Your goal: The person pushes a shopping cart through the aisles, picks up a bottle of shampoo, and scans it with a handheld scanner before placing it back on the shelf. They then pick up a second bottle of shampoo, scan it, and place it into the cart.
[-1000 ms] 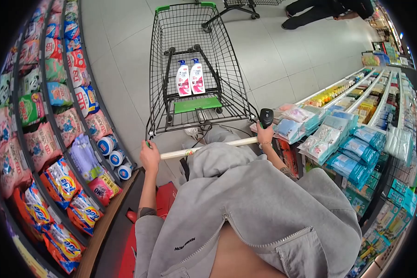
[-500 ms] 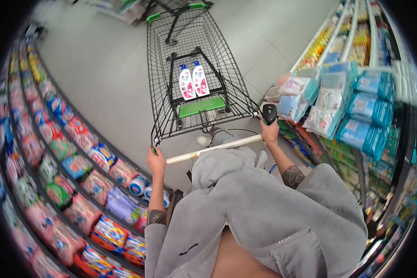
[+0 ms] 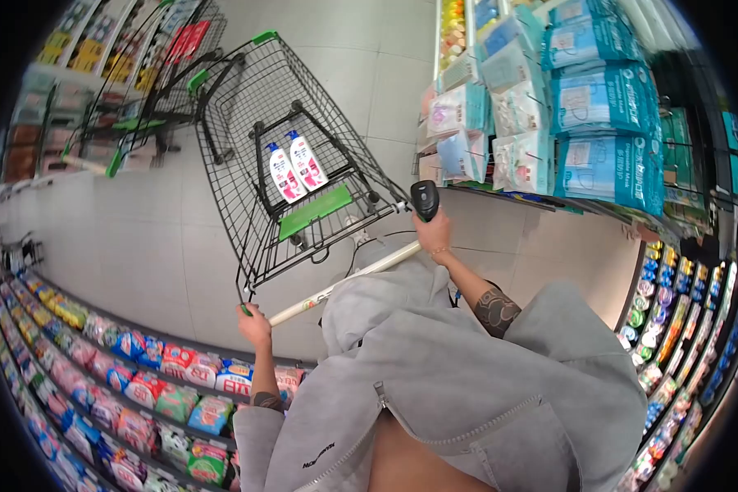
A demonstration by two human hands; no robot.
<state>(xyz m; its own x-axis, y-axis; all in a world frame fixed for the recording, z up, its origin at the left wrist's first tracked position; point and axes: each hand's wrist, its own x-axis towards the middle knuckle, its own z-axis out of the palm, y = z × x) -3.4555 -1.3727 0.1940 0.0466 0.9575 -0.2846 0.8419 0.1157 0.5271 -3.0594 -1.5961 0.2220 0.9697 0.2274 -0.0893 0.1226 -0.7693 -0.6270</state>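
My left hand [image 3: 254,325] grips the left end of the white handle bar [image 3: 336,284] of a black wire shopping cart [image 3: 246,148]. At the bar's right end, my right hand [image 3: 433,233] is closed around a black barcode scanner [image 3: 424,198] and rests against the bar. Two white and pink pump bottles [image 3: 295,166] lie side by side in the cart's basket, above a green fold-down seat flap [image 3: 315,211]. My grey hooded jacket fills the lower part of the view.
Shelves of blue and white packs [image 3: 607,139] stand close on the right. Racks of colourful bags [image 3: 172,385] run along the lower left. Other carts [image 3: 139,90] are parked at the upper left. Pale tiled floor lies ahead.
The cart and my view have swung to the left; the right-hand shelf end now sits beside the cart. Both hands keep their hold.
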